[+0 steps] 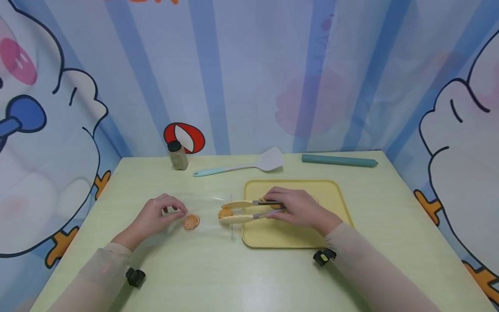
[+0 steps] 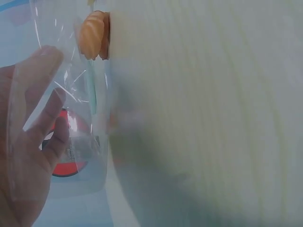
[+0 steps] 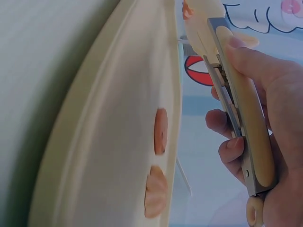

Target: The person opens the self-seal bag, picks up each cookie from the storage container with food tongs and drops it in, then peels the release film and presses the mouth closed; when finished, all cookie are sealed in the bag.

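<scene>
My left hand (image 1: 163,213) pinches a clear plastic bag (image 2: 97,165) lying flat on the table. Inside the bag, close to those fingertips, sits a swirled cookie (image 1: 191,222), also visible as a ridged orange piece (image 2: 93,35) in the left wrist view. My right hand (image 1: 298,209) grips a pair of cream-tipped tongs (image 3: 244,104) by the handles. Between the tong tips is a second swirled cookie (image 1: 225,212), at the bag's right-hand end. Beneath my right hand is a yellow tray (image 1: 296,238), with cookies (image 3: 156,191) on it, partly hidden in the head view.
Along the back of the table stand a black-capped seasoning jar (image 1: 177,156), a spatula (image 1: 269,160) with a pale blue handle, and a long teal box (image 1: 339,160). A cartoon-printed curtain (image 1: 249,86) encloses the back and sides.
</scene>
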Tool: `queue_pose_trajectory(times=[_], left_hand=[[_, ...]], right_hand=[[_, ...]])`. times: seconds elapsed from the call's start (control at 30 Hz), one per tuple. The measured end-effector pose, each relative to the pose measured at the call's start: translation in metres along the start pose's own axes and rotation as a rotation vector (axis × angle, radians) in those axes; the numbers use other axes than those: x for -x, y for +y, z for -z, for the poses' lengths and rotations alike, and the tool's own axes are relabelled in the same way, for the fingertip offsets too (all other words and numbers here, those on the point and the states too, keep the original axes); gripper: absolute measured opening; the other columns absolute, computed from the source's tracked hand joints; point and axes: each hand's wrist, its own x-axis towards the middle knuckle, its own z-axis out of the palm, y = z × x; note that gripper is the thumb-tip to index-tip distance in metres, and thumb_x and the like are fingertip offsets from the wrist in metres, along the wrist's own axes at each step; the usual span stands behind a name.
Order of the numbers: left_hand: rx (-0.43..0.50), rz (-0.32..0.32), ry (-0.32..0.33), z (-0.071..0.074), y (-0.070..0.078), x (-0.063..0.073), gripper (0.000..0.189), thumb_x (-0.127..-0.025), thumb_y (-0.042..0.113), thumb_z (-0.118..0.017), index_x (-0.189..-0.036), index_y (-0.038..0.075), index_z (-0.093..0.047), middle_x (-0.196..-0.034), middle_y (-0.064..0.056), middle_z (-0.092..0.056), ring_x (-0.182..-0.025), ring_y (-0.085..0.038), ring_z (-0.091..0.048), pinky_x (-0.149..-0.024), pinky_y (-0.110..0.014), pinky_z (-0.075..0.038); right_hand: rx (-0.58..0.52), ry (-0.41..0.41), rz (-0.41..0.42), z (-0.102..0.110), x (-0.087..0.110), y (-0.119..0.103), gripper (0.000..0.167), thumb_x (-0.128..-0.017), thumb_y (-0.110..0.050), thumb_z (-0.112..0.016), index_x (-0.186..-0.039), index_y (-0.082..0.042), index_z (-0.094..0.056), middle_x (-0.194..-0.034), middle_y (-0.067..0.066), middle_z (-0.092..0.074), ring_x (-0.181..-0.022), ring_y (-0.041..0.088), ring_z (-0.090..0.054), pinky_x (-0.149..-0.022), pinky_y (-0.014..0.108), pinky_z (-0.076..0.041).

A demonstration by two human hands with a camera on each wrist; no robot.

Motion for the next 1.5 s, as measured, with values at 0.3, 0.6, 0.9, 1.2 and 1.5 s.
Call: queue_pose_trajectory(times=[0.3,0.6,0.9,1.2,1.5], left_hand=[[0.001,0.039,-0.007,0.000,0.001,-0.002,0.013,-0.093,0.016,-0.078,-0.099,0.027,-0.078,-0.103,0.008,-0.074,-0.096,-0.015,-0.060,-0.078,-0.030,-0.051],[0.000,0.028,0.006,0.001,0.000,-0.003,0.015,-0.093,0.014,-0.078,-0.099,0.028,-0.078,-0.102,0.006,-0.074,-0.095,-0.015,-0.060,-0.078,-0.031,-0.051],[0.000,0.026,0.006,0.001,0.000,-0.003,0.014,-0.093,0.016,-0.078,-0.099,0.028,-0.078,-0.102,0.008,-0.074,-0.095,-0.014,-0.060,-0.078,-0.032,-0.051],[0.003,0.034,0.025,0.001,-0.001,-0.002,0.016,-0.093,0.011,-0.078,-0.099,0.026,-0.078,-0.101,0.006,-0.074,-0.095,-0.018,-0.061,-0.077,-0.031,-0.050],[0.002,0.027,0.047,0.000,0.000,0.000,0.017,-0.092,0.012,-0.078,-0.099,0.028,-0.078,-0.101,0.007,-0.073,-0.095,-0.017,-0.061,-0.078,-0.031,-0.051]], right_hand=[[-0.059,-0.045,0.008,-0.020,-0.035,-0.008,0.043,-0.098,-0.049,-0.068,-0.130,-0.020,-0.069,-0.123,-0.009,-0.066,-0.097,0.012,-0.069,-0.084,0.034,-0.056],[-0.035,-0.077,0.003,-0.031,-0.055,-0.024,0.046,-0.098,-0.050,-0.067,-0.133,-0.020,-0.067,-0.126,-0.008,-0.066,-0.096,0.008,-0.066,-0.082,0.032,-0.055],[-0.014,-0.052,-0.043,-0.032,-0.053,-0.027,0.046,-0.099,-0.050,-0.067,-0.133,-0.020,-0.067,-0.126,-0.006,-0.066,-0.097,0.012,-0.069,-0.079,0.035,-0.056],[0.015,-0.052,-0.060,-0.043,-0.065,-0.037,0.049,-0.100,-0.054,-0.062,-0.135,-0.021,-0.065,-0.129,-0.006,-0.065,-0.095,0.009,-0.068,-0.078,0.032,-0.056],[0.002,-0.060,-0.090,-0.043,-0.064,-0.043,0.048,-0.099,-0.053,-0.064,-0.135,-0.022,-0.066,-0.128,-0.007,-0.065,-0.093,0.009,-0.068,-0.077,0.032,-0.056]])
